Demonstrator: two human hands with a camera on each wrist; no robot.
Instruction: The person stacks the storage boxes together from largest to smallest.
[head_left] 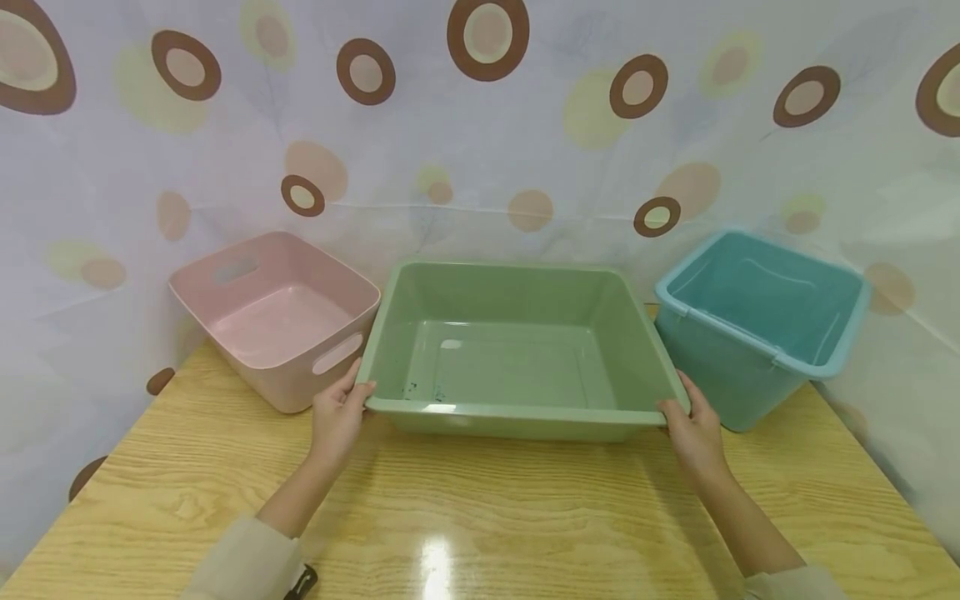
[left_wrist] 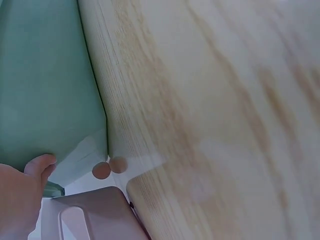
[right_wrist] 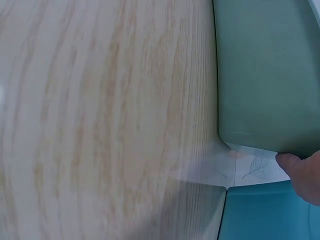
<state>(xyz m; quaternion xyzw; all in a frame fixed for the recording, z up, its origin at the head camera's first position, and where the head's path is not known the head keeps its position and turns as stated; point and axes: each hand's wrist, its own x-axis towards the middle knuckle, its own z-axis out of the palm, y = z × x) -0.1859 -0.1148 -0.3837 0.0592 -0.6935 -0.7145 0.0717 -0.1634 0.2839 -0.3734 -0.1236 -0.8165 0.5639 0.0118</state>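
A wide, shallow green plastic basin [head_left: 510,358] stands in the middle of the head view, with some dark specks on its floor at the near left. My left hand [head_left: 339,414] grips its near left corner, thumb over the rim; in the left wrist view, part of that hand [left_wrist: 25,192] shows against the basin's outer wall [left_wrist: 47,100]. At the near right corner, my right hand [head_left: 693,433] holds the rim the same way. Fingers of the right hand [right_wrist: 302,172] touch the basin's side [right_wrist: 270,75] in the right wrist view.
Close on the left is a pink basket [head_left: 288,387] with slotted handles. A deeper blue-green bin [head_left: 720,375] stands on the right. All rest on a wood-grain table [head_left: 487,508]; a patterned cloth [head_left: 420,142] hangs behind it.
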